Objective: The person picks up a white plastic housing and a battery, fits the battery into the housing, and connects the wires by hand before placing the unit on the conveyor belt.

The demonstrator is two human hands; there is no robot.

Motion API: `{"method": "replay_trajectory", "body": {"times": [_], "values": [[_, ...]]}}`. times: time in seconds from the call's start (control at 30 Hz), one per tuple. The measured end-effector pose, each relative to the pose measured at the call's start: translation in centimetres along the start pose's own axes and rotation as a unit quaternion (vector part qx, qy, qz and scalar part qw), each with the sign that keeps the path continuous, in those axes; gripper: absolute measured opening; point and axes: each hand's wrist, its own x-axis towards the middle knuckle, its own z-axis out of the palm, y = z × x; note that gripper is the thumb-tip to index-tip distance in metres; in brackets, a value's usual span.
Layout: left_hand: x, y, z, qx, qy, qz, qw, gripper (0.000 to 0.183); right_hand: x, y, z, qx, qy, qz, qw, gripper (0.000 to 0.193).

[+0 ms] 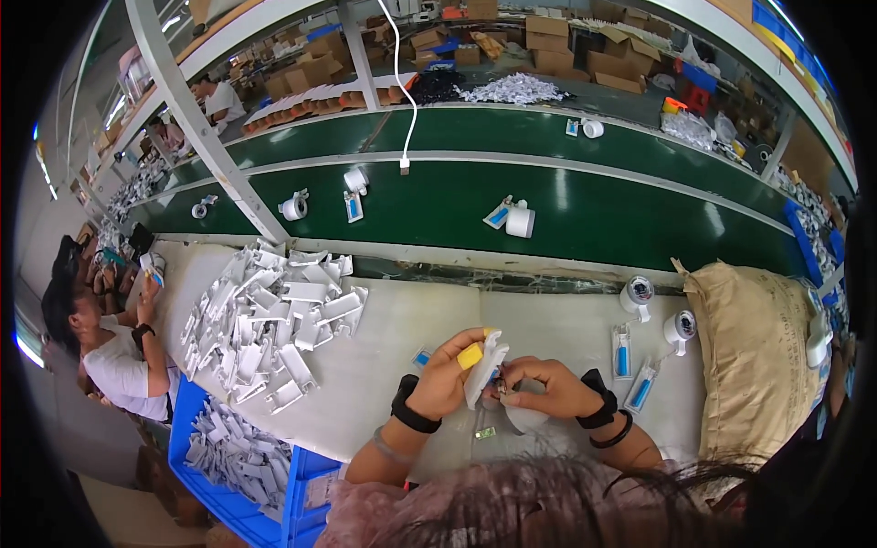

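My left hand (pixel 443 382), with a yellow wrap on one digit, grips an elongated white plastic shell (pixel 487 367) held upright over the table. The fingers of my right hand (pixel 552 389) are pinched together at the shell's inner side, on a small part I cannot make out. Just below them shows a round white piece (pixel 525 419), partly covered by that hand. A small green circuit board (pixel 485 433) lies on the table between my forearms. Beside my left hand is a small part with a blue body (pixel 421 357).
White plastic shells (pixel 274 315) are heaped at the left, above a blue bin (pixel 301 489) of similar pieces. Round white units (pixel 638 292) and blue-bodied parts (pixel 622 352) lie right, by a brown sack (pixel 754 356). A green conveyor (pixel 603 215) runs behind; a person (pixel 123 361) sits left.
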Motion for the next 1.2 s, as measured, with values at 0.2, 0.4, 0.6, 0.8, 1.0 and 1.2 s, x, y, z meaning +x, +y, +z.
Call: {"method": "replay_trajectory", "body": {"times": [0.2, 0.4, 0.6, 0.8, 1.0, 1.2], "values": [[0.2, 0.0, 1.3, 0.339, -0.037, 0.109, 0.934, 0.052, 0.0, 1.3, -0.5, -0.007, 0.001, -0.018, 1.000, 0.017], [-0.6, 0.2, 2.0, 0.408, -0.030, 0.073, 0.909, 0.058, 0.1, 1.3, 0.3, 0.045, 0.009, -0.007, 0.999, 0.015], [-0.1, 0.2, 0.5, 0.517, -0.030, 0.186, 0.835, 0.048, -0.3, 2.0, 0.7, 0.164, -0.065, 0.019, 0.984, 0.015], [-1.2, 1.3, 1.7, 0.579, -0.087, 0.169, 0.793, 0.038, 0.0, 1.4, 0.3, 0.208, -0.160, 0.115, 0.958, 0.019], [-1.0, 0.5, 2.5, 0.549, 0.021, 0.073, 0.833, 0.027, -0.3, -1.5, 0.4, -0.079, 0.107, 0.114, 0.985, 0.024], [-0.2, -2.3, 1.5, 0.306, -0.007, -0.006, 0.952, 0.032, -0.5, 0.6, -0.4, -0.147, 0.262, 0.020, 0.954, 0.018]]}}
